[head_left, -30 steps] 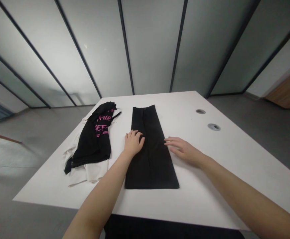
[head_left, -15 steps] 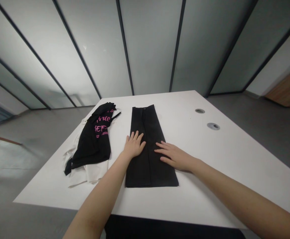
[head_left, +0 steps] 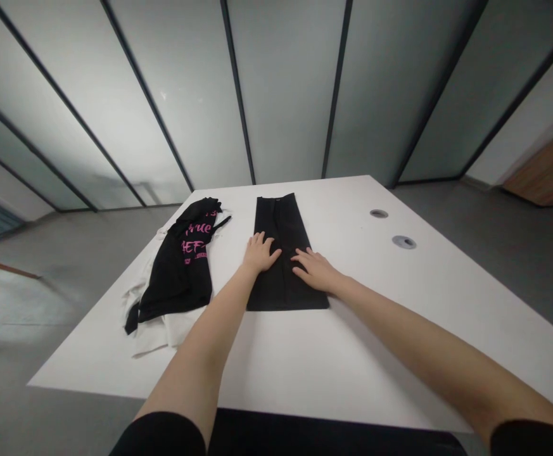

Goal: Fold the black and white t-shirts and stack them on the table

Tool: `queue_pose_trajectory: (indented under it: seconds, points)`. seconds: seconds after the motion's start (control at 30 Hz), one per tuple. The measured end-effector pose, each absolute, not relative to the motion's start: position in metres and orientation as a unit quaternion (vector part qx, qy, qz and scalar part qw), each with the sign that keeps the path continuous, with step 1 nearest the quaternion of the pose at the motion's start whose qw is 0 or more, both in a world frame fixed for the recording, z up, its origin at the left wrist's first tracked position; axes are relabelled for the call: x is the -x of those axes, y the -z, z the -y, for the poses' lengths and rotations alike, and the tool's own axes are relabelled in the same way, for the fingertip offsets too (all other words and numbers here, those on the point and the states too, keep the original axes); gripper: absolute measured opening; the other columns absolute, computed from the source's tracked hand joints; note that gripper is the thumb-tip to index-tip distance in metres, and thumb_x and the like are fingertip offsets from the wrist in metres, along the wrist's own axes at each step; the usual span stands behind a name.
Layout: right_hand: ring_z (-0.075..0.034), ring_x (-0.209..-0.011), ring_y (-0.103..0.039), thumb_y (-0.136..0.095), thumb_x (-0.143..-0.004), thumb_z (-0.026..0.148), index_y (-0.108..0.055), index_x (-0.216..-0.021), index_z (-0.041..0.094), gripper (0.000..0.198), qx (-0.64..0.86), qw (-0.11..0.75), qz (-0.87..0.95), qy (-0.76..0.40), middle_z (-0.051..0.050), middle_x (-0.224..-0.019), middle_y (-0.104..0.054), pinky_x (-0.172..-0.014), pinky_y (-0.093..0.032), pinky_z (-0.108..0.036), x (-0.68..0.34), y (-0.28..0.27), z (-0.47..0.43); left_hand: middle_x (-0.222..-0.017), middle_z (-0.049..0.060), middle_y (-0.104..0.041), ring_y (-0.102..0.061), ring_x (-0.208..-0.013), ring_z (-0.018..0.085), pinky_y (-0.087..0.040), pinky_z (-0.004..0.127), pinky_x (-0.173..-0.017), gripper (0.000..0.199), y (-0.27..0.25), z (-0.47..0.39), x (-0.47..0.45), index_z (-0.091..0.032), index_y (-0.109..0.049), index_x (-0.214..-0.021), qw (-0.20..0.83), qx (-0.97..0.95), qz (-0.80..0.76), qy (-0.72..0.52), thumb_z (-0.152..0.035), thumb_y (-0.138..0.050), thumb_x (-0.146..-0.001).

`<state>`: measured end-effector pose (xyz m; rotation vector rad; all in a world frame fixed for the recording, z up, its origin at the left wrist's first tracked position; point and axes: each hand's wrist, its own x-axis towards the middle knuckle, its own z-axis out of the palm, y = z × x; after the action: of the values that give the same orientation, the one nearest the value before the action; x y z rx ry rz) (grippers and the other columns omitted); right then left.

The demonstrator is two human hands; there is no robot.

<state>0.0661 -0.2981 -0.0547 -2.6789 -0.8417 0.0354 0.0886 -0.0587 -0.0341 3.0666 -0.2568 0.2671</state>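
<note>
A flat black garment, trousers or a skirt, lies lengthwise on the white table. Its narrower waist end points away from me and its wider straight edge is towards me. My left hand rests on its left side, fingers spread forward. On the right side lies my right hand, palm down with fingers apart and pointing left. Both hands press on the cloth without gripping it. My palms cover parts of the garment.
To the left lies a black top with pink lettering, loosely heaped over white cloth. Two round grommets are set in the tabletop on the right. Frosted glass panels stand behind the table.
The black garment has slid away from me, its near edge now farther from the table's front. Both hands moved forward with it, staying on the cloth. The heaped clothes have not moved.
</note>
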Motion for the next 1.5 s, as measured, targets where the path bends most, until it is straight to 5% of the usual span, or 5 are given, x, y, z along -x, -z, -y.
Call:
queue_pose_trajectory:
  seconds: [0.2,0.47,0.8,1.13,1.5]
  points:
    - [-0.04,-0.158,-0.039,-0.058,-0.106,0.042,-0.065,-0.149,0.02,0.049,0.942,0.163,0.286,0.064,-0.018,-0.17,-0.046,-0.126,-0.033,-0.06,-0.076,0.06,0.296,-0.119,0.014,-0.071,-0.067,-0.116,0.027,-0.05,0.039,-0.106,0.029,0.023,0.067,-0.104,-0.017,-0.069,-0.121,-0.031,-0.977,0.2,-0.064,-0.033,-0.047,-0.112]
    - [-0.028,-0.107,-0.067,-0.062,-0.104,0.026,-0.078,-0.121,0.018,0.025,0.914,0.13,0.373,0.088,-0.014,-0.119,-0.072,-0.102,-0.053,-0.043,-0.065,0.043,0.293,-0.139,0.022,-0.066,-0.062,-0.129,0.033,-0.049,0.047,-0.109,0.039,0.055,0.072,-0.063,-0.011,-0.062,-0.14,0.008,-0.982,0.157,-0.104,-0.027,-0.044,-0.109]
    - [-0.046,-0.158,-0.036,-0.057,-0.101,0.063,-0.049,-0.163,0.01,0.082,0.944,0.107,0.309,0.03,-0.023,-0.171,-0.042,-0.127,-0.032,-0.058,-0.012,0.053,0.28,-0.115,0.014,-0.067,-0.061,-0.114,0.031,-0.052,0.048,-0.103,0.022,0.043,0.06,-0.003,-0.02,-0.067,-0.117,0.045,-0.975,0.19,-0.108,-0.027,-0.049,-0.106]
    - [-0.031,-0.121,-0.063,-0.064,-0.103,0.036,-0.074,-0.129,0.019,0.032,0.896,0.203,0.384,0.092,-0.016,-0.134,-0.069,-0.107,-0.051,-0.048,0.012,0.034,0.288,-0.175,0.022,-0.033,-0.028,-0.163,0.041,-0.028,0.059,-0.129,0.077,0.056,0.058,0.024,-0.015,-0.04,-0.166,0.052,-0.976,0.203,-0.059,-0.064,-0.043,-0.107]
    - [-0.029,-0.106,-0.062,-0.074,-0.099,0.037,-0.072,-0.118,0.017,0.028,0.894,0.194,0.402,0.045,-0.011,-0.115,-0.07,-0.097,-0.051,-0.045,0.016,0.022,0.284,-0.17,0.017,-0.045,-0.037,-0.161,0.034,-0.034,0.057,-0.128,0.058,0.054,0.062,0.018,-0.019,-0.051,-0.159,0.079,-0.979,0.164,-0.093,-0.05,-0.034,-0.113]
